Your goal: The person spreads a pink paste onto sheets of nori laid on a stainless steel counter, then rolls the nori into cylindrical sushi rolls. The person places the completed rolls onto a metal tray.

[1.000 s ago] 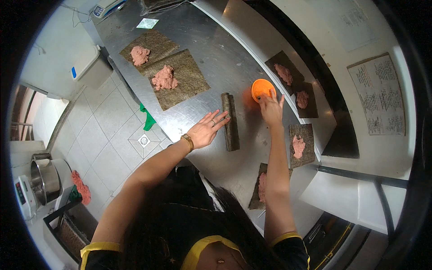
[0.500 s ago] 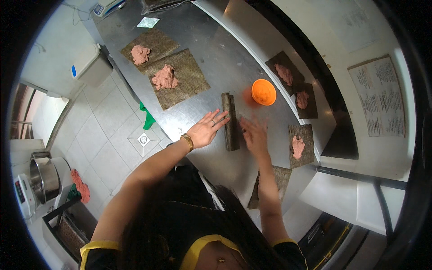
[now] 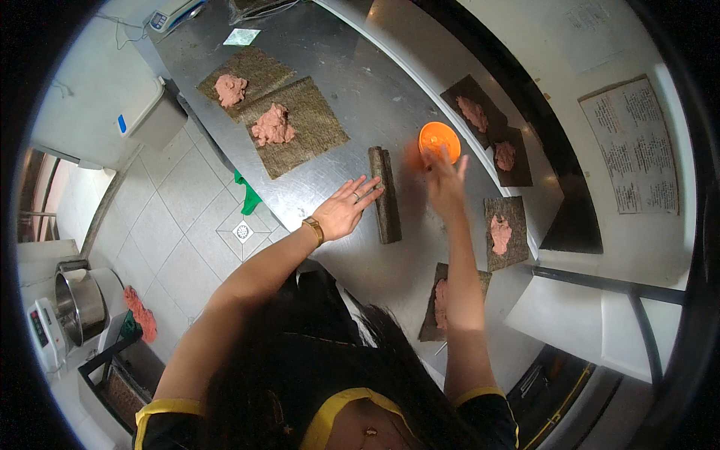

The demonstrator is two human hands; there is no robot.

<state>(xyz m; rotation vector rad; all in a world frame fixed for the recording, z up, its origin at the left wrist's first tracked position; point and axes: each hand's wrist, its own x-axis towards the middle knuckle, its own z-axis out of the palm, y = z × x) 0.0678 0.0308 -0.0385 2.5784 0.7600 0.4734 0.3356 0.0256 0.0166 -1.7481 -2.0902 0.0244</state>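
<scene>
My left hand (image 3: pixel 341 210) lies flat with its fingers stretched out, the fingertips resting on the left side of a dark seaweed roll (image 3: pixel 387 210). The roll lies lengthwise on the steel table. My right hand (image 3: pixel 448 186) reaches to a small orange bowl (image 3: pixel 451 139), its fingertips over the near rim and inside it. Those fingers look apart and slightly blurred, with nothing visible held. What the bowl contains cannot be made out. Left of the roll, a seaweed sheet (image 3: pixel 319 124) carries a mound of pink paste (image 3: pixel 273 125).
Another seaweed sheet (image 3: pixel 262 67) with pink paste lies farther back. On the right, a seaweed sheet (image 3: pixel 514 251) with paste sits by the table edge; another (image 3: pixel 430 326) is partly behind my right forearm. The shiny back panel (image 3: pixel 420 45) mirrors sheets. A scale (image 3: pixel 169 16) stands far left.
My right hand has moved away from beside the roll, forward to the orange bowl, and its fingertips are now in it. My left hand stays on the roll.
</scene>
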